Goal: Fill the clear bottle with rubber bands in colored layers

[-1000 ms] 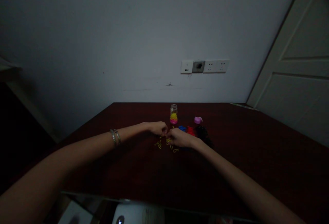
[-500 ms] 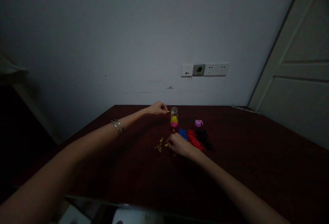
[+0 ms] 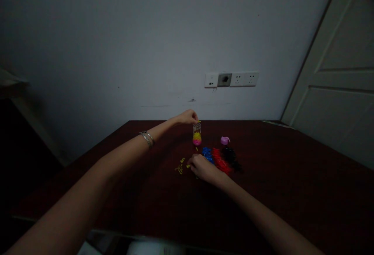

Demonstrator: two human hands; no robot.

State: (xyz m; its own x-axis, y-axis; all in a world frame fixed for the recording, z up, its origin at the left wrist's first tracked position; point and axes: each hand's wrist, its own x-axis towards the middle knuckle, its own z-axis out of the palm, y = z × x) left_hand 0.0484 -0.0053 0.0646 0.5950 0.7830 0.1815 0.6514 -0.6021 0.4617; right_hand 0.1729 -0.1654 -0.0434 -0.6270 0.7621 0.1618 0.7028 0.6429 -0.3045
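Observation:
My left hand (image 3: 188, 117) is closed in a pinch on a small yellow paper clip (image 3: 199, 121), right at the mouth of a clear jar (image 3: 197, 127). Inside the upright jar, yellow clips (image 3: 197, 135) lie over a pink layer (image 3: 197, 142). Lower down, my right hand (image 3: 201, 166) pinches another yellow paper clip (image 3: 188, 166) near the table surface. Several loose yellow clips (image 3: 180, 168) lie just left of it, and a single one (image 3: 196, 149) rests in front of the jar. The fingertips of both hands are small and dim.
Blue (image 3: 207, 154), red (image 3: 221, 161) and black (image 3: 230, 157) piles of small pieces lie right of my right hand. Behind them sits a purple lid (image 3: 224, 140). The dark table (image 3: 140, 192) meets a wall with sockets (image 3: 244, 79); a door (image 3: 344, 91) stands at the right.
My left hand has moved right and slightly up, bringing its yellow clip from beside the jar to over its mouth. My right hand has stayed nearly in place.

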